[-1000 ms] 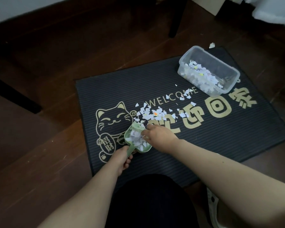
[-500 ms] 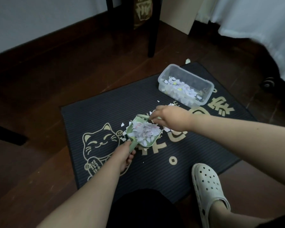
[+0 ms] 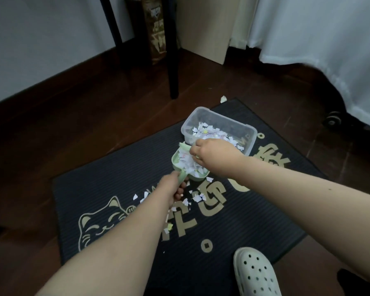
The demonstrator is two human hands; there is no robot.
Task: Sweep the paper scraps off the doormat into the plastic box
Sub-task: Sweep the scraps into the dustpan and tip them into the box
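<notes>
Left hand point(image 3: 171, 190) grips the handle of the green dustpan point(image 3: 175, 162), which is loaded with paper scraps point(image 3: 185, 163); more lie loose on the doormat point(image 3: 115, 178) at its 6 o'clock. Right hand point(image 3: 212, 154) is curled over the pan's front, can't tell if it holds anything. Plastic box point(image 3: 201, 111), part-filled, sits right at the pan's 1 o'clock.
</notes>
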